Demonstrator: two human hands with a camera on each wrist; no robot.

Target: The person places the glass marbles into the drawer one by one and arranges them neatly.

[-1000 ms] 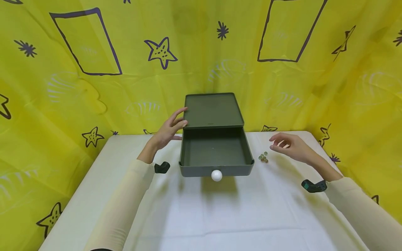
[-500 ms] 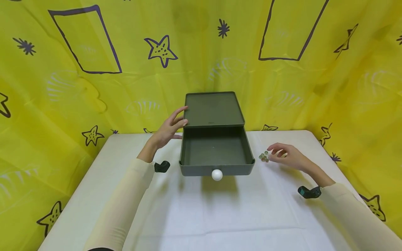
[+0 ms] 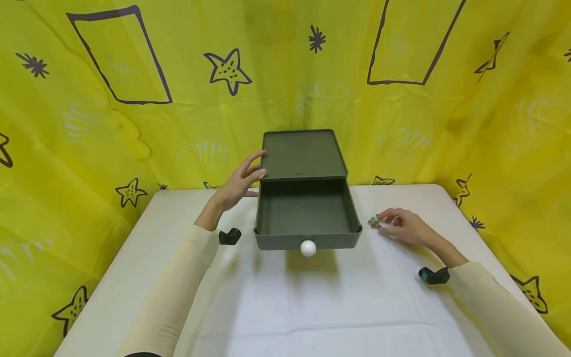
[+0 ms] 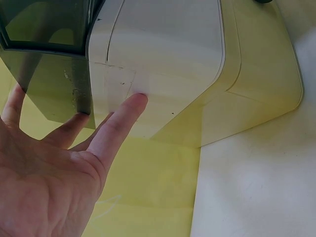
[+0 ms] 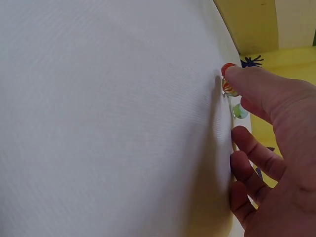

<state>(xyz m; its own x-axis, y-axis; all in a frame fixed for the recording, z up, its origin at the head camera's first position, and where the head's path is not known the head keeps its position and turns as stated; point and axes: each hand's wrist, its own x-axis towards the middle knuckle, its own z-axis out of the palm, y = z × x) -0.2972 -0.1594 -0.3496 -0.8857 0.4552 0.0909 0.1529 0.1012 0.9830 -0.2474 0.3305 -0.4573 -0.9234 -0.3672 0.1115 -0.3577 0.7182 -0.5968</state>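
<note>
A dark grey-green drawer box (image 3: pixel 303 154) stands at the back of the table, its drawer (image 3: pixel 308 241) pulled out toward me, with a white round knob (image 3: pixel 308 248) in front. Nothing shows inside the drawer. My left hand (image 3: pixel 234 188) rests spread fingers against the box's left side; the left wrist view shows a fingertip (image 4: pixel 140 100) on its pale side wall. Right of the drawer lies a small cluster of glass marbles (image 3: pixel 372 223). My right hand (image 3: pixel 406 227) is at their right edge, thumb and forefinger apart. In the right wrist view the thumb overlaps an orange-striped marble (image 5: pixel 227 89), near a green marble (image 5: pixel 240 111).
A white cloth covers the table (image 3: pixel 312 307). Behind and at both sides hangs a yellow curtain (image 3: pixel 285 64) with starfish drawings, close behind the box. A dark wrist camera (image 3: pixel 433 275) sits on the right wrist, another wrist camera (image 3: pixel 229 236) on the left.
My right hand has come down and left to the marbles, its fingertips now right beside them. The left hand stays against the box, and the drawer has not moved.
</note>
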